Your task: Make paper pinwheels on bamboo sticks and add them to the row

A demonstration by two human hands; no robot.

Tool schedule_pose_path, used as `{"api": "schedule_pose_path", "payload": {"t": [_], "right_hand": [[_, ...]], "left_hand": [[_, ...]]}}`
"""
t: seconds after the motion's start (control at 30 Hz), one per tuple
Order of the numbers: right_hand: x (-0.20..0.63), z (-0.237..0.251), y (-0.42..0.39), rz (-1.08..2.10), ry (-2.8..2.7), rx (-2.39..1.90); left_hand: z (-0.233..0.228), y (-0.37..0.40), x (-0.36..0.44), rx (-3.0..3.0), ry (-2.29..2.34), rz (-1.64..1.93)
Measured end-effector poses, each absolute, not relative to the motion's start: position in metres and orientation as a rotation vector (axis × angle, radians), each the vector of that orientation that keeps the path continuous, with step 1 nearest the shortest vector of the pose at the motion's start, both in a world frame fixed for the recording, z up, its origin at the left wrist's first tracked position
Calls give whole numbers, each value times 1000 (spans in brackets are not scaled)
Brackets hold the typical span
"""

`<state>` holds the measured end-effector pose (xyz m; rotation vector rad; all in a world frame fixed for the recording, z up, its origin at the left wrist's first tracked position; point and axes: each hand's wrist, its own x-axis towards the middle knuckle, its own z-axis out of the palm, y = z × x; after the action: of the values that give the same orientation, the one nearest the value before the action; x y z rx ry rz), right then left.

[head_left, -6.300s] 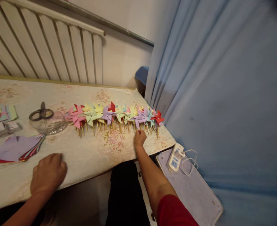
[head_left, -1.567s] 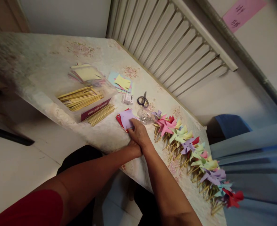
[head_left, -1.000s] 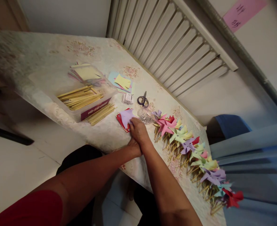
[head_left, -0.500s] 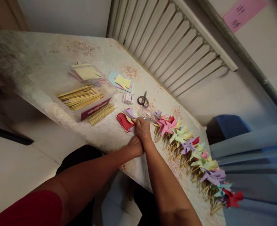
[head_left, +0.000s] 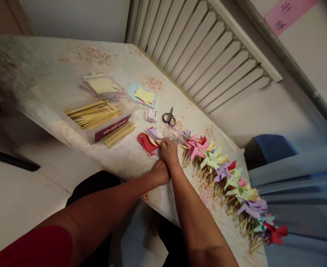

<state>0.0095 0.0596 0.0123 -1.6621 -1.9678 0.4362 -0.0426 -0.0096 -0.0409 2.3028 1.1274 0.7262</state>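
A stack of red and purple paper squares [head_left: 147, 142] lies near the table's front edge. The fingertips of my right hand [head_left: 169, 151] pinch the top sheets at the stack's right corner, where a purple and a pale yellow sheet [head_left: 153, 134] are lifted. Just below, my left hand [head_left: 160, 172] rests at the table edge, partly under my right wrist with its fingers hidden. A row of several paper pinwheels on sticks [head_left: 221, 171] runs right from my right hand.
A small glass bowl of pins [head_left: 173, 135], scissors [head_left: 168, 118] and a small box [head_left: 151, 116] sit behind the stack. A clear plastic box with wooden sticks [head_left: 95, 114], loose sticks [head_left: 119, 134] and more paper [head_left: 142, 96] lie left. A radiator [head_left: 202, 48] backs the table [head_left: 68, 63]; a blue curtain [head_left: 305, 185] hangs right.
My right hand went from the pinwheel row to the paper stack. In the last second it slid right and peeled up the top sheets, baring the red sheets below.
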Motion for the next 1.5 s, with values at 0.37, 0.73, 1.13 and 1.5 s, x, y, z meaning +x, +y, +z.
{"api": "schedule_pose_path", "payload": {"t": [0.37,0.73,1.13,1.5], "right_hand": [[7,13,57,392,-2016,-1663],[7,9,55,342,-2079,-1633],[5,1,54,307,-2196,-1493],[1,2,51,283,-2268,-1480]], "left_hand": [[-27,-12,-48,2282,1115,570],[-33,-11,-45,2305,1155,620],[-42,-13,-40,2277,1256,557],[-46,-13,-40,2272,1328,584]]}}
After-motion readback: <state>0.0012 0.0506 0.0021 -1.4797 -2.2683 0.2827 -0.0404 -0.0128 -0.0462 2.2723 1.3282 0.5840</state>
